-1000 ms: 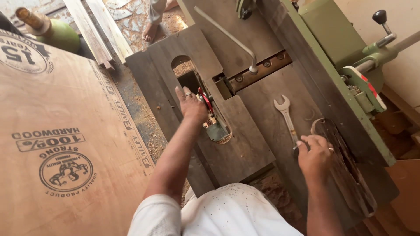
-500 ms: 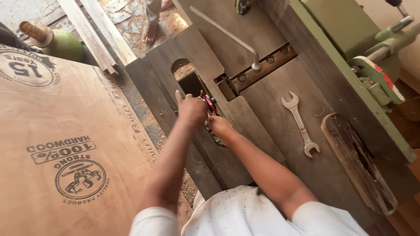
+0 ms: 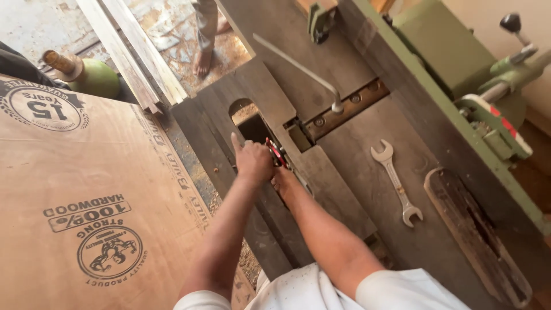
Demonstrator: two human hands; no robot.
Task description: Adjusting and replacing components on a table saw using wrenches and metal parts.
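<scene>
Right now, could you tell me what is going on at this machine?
A person leans over a woodworking machine table, both hands at a slot in its top. The left hand and the right hand are closed around a small red tool at the slot's edge. A wrench lies untouched on the table, and a plywood sheet sits beside the machine.

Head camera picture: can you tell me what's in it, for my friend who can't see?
A person's left hand and right hand meet at a small red part by a slot in a dark woodworking machine table. A wrench lies on the table to the right, and a big plywood sheet sits at the left.
</scene>
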